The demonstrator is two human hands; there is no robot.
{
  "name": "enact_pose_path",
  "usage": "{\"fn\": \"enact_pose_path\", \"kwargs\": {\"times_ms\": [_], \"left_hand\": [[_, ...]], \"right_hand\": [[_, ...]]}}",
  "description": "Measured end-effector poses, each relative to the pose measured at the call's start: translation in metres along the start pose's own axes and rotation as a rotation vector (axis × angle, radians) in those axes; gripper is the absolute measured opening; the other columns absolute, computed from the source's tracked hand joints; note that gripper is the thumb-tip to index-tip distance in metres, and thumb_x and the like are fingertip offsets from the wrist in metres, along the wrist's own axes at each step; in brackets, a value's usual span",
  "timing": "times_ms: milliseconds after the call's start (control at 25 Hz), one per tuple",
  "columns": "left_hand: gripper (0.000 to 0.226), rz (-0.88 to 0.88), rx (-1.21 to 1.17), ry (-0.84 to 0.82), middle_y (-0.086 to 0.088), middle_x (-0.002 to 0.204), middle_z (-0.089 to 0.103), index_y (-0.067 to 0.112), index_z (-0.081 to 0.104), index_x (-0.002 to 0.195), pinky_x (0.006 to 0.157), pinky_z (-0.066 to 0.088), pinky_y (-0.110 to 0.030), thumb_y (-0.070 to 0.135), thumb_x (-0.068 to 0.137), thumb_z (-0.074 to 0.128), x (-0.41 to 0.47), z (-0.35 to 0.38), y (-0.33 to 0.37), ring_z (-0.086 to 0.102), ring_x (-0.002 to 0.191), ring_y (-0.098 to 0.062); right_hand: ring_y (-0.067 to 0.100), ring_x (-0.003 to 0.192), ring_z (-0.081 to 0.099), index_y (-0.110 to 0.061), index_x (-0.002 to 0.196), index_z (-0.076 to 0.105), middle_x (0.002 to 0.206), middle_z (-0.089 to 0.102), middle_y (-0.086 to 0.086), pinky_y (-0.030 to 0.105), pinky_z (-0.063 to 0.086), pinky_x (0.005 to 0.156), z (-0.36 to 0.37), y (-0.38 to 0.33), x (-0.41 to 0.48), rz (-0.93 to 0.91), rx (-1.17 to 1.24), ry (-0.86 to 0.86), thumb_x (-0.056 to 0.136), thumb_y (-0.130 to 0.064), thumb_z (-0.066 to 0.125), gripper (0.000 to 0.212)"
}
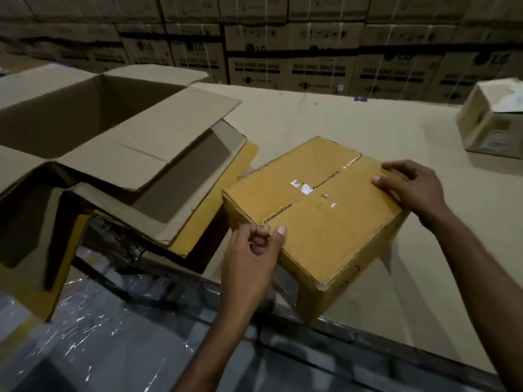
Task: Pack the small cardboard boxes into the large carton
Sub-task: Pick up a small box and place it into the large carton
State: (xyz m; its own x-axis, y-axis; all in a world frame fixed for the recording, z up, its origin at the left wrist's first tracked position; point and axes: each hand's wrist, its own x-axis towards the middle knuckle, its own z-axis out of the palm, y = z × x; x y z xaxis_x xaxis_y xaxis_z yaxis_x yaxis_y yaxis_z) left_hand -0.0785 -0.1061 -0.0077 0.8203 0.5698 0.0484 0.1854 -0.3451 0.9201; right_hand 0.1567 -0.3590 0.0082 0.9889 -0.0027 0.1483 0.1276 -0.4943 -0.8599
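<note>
A small yellow-brown cardboard box (319,219), sealed with clear tape, sits at the near edge of the cardboard-covered table (353,123). My left hand (252,256) grips its near left corner, thumb on top. My right hand (410,188) holds its far right edge with the fingers curled over the top. The large carton (70,117) stands open at the left, its flaps folded outward and its inside dark. Whether anything lies in it is hidden.
A second small box (492,123) with a torn top rests at the table's far right. Stacked washing-machine cartons (311,66) form a wall behind the table. Plastic-wrapped goods (85,335) lie below the table's near edge.
</note>
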Motion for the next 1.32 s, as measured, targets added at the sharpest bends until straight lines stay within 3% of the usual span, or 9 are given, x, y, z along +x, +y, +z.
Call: {"fn": "enact_pose_path", "kwargs": {"times_ms": [120, 360, 480, 640, 760, 920, 1040, 1160, 1320], "left_hand": [[0.033, 0.002, 0.029, 0.013, 0.008, 0.083, 0.063, 0.03, 0.054, 0.087, 0.066, 0.05, -0.028, 0.059, 0.088, 0.07, 0.011, 0.012, -0.012, 0.062, 0.077, -0.008], [0.029, 0.038, -0.039, 0.015, 0.002, 0.079, 0.059, 0.026, 0.054, 0.088, 0.062, 0.042, -0.028, 0.048, 0.089, 0.072, 0.027, 0.012, -0.014, 0.056, 0.072, -0.013], [0.032, 0.081, -0.059, -0.118, 0.001, 0.099, 0.058, 0.036, 0.049, 0.103, 0.07, 0.05, -0.03, 0.049, 0.087, 0.074, 0.038, 0.014, -0.019, 0.06, 0.089, -0.014], [0.06, 0.074, -0.119, -0.349, 0.008, 0.141, 0.04, 0.039, 0.044, 0.139, 0.1, 0.052, -0.044, 0.043, 0.088, 0.076, 0.081, 0.01, -0.018, 0.049, 0.13, -0.016], [0.062, 0.097, -0.147, -0.449, 0.004, 0.156, 0.036, 0.035, 0.042, 0.145, 0.096, 0.046, -0.035, 0.038, 0.092, 0.073, 0.093, 0.008, -0.018, 0.04, 0.136, -0.014], [0.043, 0.102, -0.177, -0.045, 0.003, 0.15, 0.04, 0.033, 0.052, 0.128, 0.095, 0.051, -0.042, 0.037, 0.091, 0.072, 0.089, -0.003, -0.036, 0.043, 0.135, -0.019], [0.056, 0.132, -0.128, 0.162, -0.004, 0.156, 0.029, 0.024, 0.046, 0.133, 0.106, 0.045, -0.05, 0.039, 0.089, 0.075, 0.074, 0.002, -0.038, 0.036, 0.136, -0.021], [0.09, 0.074, -0.19, 0.16, 0.002, 0.168, 0.0, 0.028, 0.021, 0.148, 0.108, 0.044, -0.054, 0.051, 0.082, 0.078, 0.048, 0.019, -0.038, 0.03, 0.145, -0.028], [0.115, -0.099, -0.32, -0.017, 0.005, 0.171, -0.007, 0.059, -0.004, 0.147, 0.112, 0.039, -0.063, 0.064, 0.069, 0.08, -0.001, 0.043, -0.043, 0.037, 0.145, -0.032]], "right_hand": [[0.025, 0.133, 0.047, -0.032, 0.124, 0.072, 0.137, 0.064, -0.001, 0.037, 0.04, 0.106, 0.014, 0.007, -0.003, -0.064, -0.247, 0.095, 0.087, -0.048, 0.075, 0.041], [0.03, 0.146, 0.032, -0.028, 0.146, 0.056, 0.159, 0.042, 0.003, 0.046, 0.032, 0.117, 0.02, 0.011, -0.023, 0.001, -0.421, 0.107, 0.088, -0.057, 0.07, 0.066], [0.035, 0.137, 0.043, -0.026, 0.148, 0.053, 0.147, 0.055, 0.01, 0.047, 0.04, 0.107, -0.007, 0.005, -0.032, 0.147, -0.432, 0.121, 0.087, -0.062, 0.067, 0.073], [0.039, 0.132, 0.047, -0.02, 0.144, 0.054, 0.14, 0.057, 0.016, 0.05, 0.045, 0.101, -0.017, -0.005, -0.085, 0.31, -0.573, 0.291, 0.088, -0.067, 0.061, 0.074], [0.037, 0.122, 0.055, -0.016, 0.139, 0.057, 0.132, 0.059, 0.017, 0.047, 0.048, 0.091, -0.006, -0.023, -0.132, 0.398, -0.612, 0.338, 0.088, -0.072, 0.058, 0.076], [0.026, 0.083, 0.066, -0.02, 0.092, 0.066, 0.089, 0.07, 0.003, 0.038, 0.053, 0.07, 0.006, -0.051, -0.186, 0.446, -0.583, 0.248, 0.088, -0.069, 0.061, 0.05], [0.021, 0.074, 0.064, -0.022, 0.075, 0.064, 0.075, 0.068, -0.003, 0.033, 0.05, 0.064, 0.009, -0.065, -0.198, 0.422, -0.622, 0.173, 0.086, -0.066, 0.066, 0.045], [0.022, 0.106, 0.057, -0.027, 0.102, 0.064, 0.111, 0.061, 0.0, 0.039, 0.051, 0.083, 0.013, -0.062, -0.158, 0.194, -0.643, 0.27, 0.084, -0.056, 0.074, 0.037], [0.026, 0.148, 0.026, -0.028, 0.151, 0.044, 0.16, 0.035, 0.004, 0.051, 0.029, 0.117, 0.018, -0.046, -0.075, -0.019, -0.692, 0.021, 0.085, -0.061, 0.069, 0.078]]}}
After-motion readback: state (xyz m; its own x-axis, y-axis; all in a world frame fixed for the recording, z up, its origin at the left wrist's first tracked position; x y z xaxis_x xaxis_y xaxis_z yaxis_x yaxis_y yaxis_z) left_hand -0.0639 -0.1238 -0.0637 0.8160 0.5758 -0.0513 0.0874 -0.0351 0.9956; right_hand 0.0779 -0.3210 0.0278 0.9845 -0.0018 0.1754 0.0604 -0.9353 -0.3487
